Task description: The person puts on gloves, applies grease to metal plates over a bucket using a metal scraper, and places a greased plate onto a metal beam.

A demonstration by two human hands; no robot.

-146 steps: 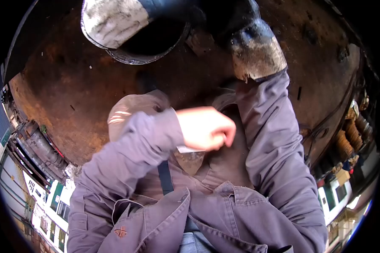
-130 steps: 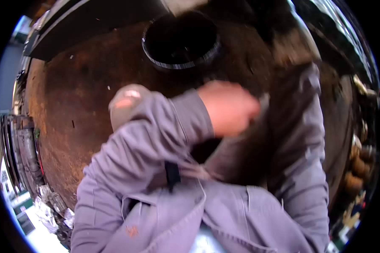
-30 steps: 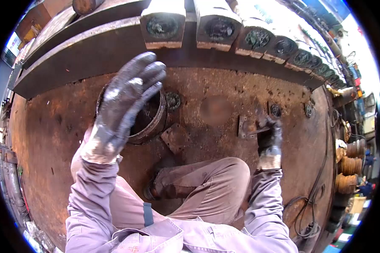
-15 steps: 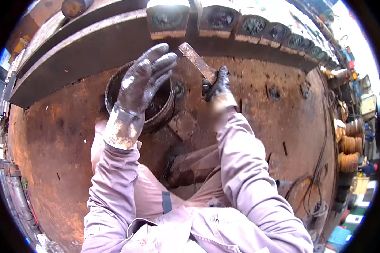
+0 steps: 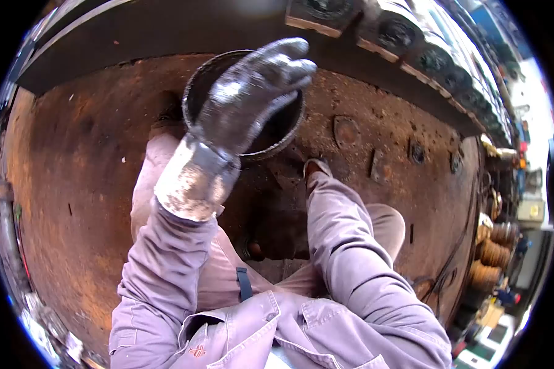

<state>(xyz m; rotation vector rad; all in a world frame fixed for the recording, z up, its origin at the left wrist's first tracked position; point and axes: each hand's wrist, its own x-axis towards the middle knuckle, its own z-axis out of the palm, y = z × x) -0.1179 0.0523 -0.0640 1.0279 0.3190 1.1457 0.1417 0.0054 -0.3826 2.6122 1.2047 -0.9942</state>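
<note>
My left hand (image 5: 246, 101) wears a shiny, wet-looking dark glove with a smeared pale cuff. It hangs over a round open pot (image 5: 191, 98), palm turned to the right, fingers stretched out and nothing in them. The pot's dark inside is partly hidden behind this hand. My right hand (image 5: 316, 167) reaches down low to the right of the pot, near the floor. Only its cuff end shows past the sleeve. Its fingers are hidden, and I cannot make out whether it holds anything. The rusty flat bar is out of sight.
Underfoot is a rusty brown floor plate (image 5: 98, 184). A square plate (image 5: 347, 131), a short flat piece (image 5: 376, 165) and a dark round fitting (image 5: 416, 151) lie on it to the right. A dark steel beam (image 5: 166, 37) and a row of block ends (image 5: 397, 34) border the far side.
My right hand has dropped toward the floor, and the flat bar it held upright no longer shows. The view has shifted. My left hand stays raised over the pot.
</note>
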